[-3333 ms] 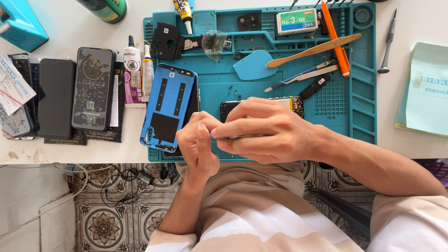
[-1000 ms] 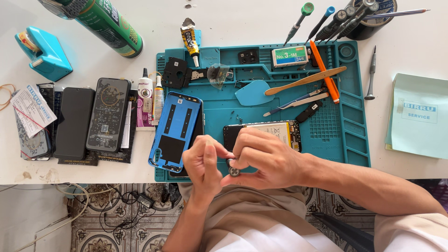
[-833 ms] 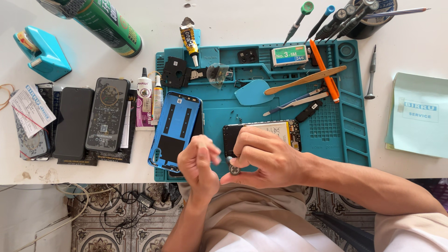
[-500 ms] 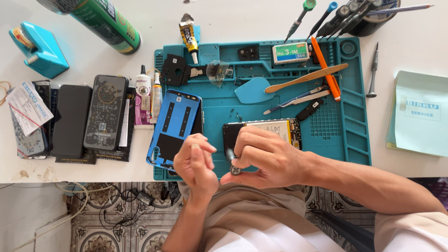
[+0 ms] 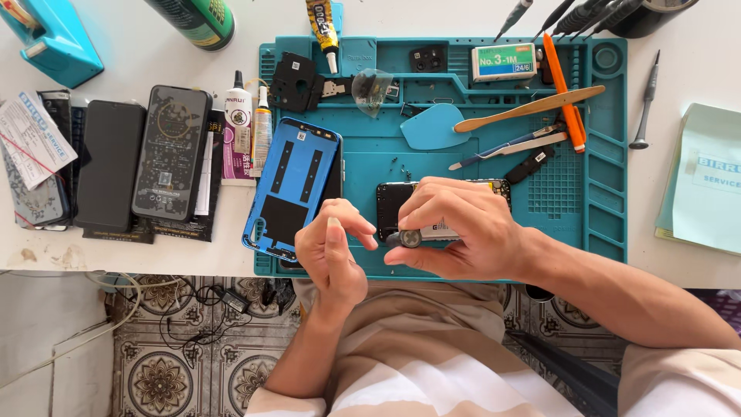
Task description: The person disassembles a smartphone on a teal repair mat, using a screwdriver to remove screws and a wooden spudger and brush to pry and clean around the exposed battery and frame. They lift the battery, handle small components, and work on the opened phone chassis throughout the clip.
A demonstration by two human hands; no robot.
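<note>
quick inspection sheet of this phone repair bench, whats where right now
surface: white table with a teal repair mat on it
job's things: opened phone on the mat under the right hand; blue back cover beside it at the mat's left edge
clutter: two dark phones left of the mat, glue tube, orange pry tool, wooden spatula, green can
grippers: right hand holds a small screwdriver; left hand close by, fingers curled, apparently holding nothing
cables: loose wires on the floor below the table
surroundings: patterned floor tiles
</note>
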